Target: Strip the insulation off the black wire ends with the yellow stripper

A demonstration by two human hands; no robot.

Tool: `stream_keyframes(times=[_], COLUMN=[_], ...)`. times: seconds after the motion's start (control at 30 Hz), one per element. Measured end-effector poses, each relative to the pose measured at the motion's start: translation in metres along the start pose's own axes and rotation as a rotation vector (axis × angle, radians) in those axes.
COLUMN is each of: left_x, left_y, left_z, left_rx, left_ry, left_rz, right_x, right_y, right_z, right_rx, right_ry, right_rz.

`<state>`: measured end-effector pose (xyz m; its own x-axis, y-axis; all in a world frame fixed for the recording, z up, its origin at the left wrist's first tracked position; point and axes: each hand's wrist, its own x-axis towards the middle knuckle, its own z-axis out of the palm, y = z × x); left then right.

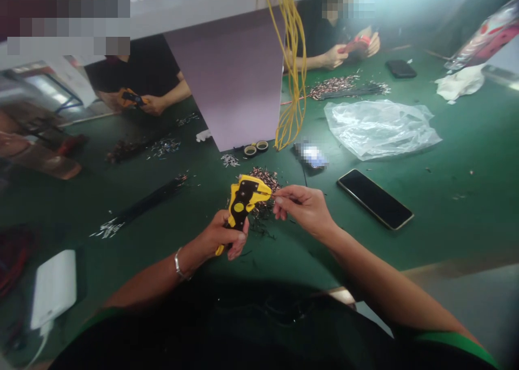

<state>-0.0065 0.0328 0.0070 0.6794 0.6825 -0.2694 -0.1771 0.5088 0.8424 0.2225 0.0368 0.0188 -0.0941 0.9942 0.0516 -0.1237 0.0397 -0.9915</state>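
My left hand (229, 235) is closed round the handles of a yellow and black wire stripper (244, 197), its jaws pointing right. Between the thumb and fingertips of my right hand (304, 207) is a thin wire (274, 195), pinched with its end at the stripper's jaws. Whether the end sits inside the jaws is too small to tell. Beneath the tool lies a heap of stripped wire scraps (265, 176) with coppery and black bits. To the left, a bundle of black wires (141, 202) with bare ends rests on the green table (194, 305).
A dark phone (375, 198) lies right of my hand, with a clear plastic bag (381, 129) behind it. Yellow wires (298, 67) hang by an upright panel (239, 78). A white power bank (54, 289) is at left. Co-workers' hands (152, 105) hold tools across the table.
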Motion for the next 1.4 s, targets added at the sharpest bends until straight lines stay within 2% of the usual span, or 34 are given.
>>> stream_keyframes(times=[0.17, 0.3, 0.43, 0.6, 0.73, 0.87, 1.13, 1.4], left_x=[0.002, 0.004, 0.006, 0.008, 0.008, 0.006, 0.008, 0.007], left_y=[0.008, 0.012, 0.013, 0.015, 0.017, 0.012, 0.013, 0.014], left_z=[0.001, -0.003, -0.009, -0.012, -0.009, -0.004, 0.001, 0.003], left_rx=[-0.085, -0.073, -0.023, 0.122, 0.214, 0.347, 0.376, 0.475], left_ry=[-0.079, -0.073, -0.012, 0.161, 0.208, 0.201, 0.153, 0.238], left_rz=[0.039, 0.102, 0.169, 0.264, 0.231, 0.214, 0.209, 0.2], right_x=[-0.001, -0.001, -0.002, -0.008, -0.013, -0.015, -0.016, -0.019], right_y=[-0.002, -0.001, 0.003, 0.008, 0.011, 0.015, 0.014, 0.015], right_z=[0.001, 0.0, -0.001, 0.001, 0.006, 0.01, 0.012, 0.011], right_rx=[-0.027, -0.053, -0.132, -0.401, -0.569, -0.59, -0.608, -0.682], right_ry=[0.02, 0.028, 0.006, -0.108, -0.219, -0.279, -0.32, -0.314], right_rz=[-0.011, -0.016, -0.03, -0.151, -0.242, -0.244, -0.269, -0.307])
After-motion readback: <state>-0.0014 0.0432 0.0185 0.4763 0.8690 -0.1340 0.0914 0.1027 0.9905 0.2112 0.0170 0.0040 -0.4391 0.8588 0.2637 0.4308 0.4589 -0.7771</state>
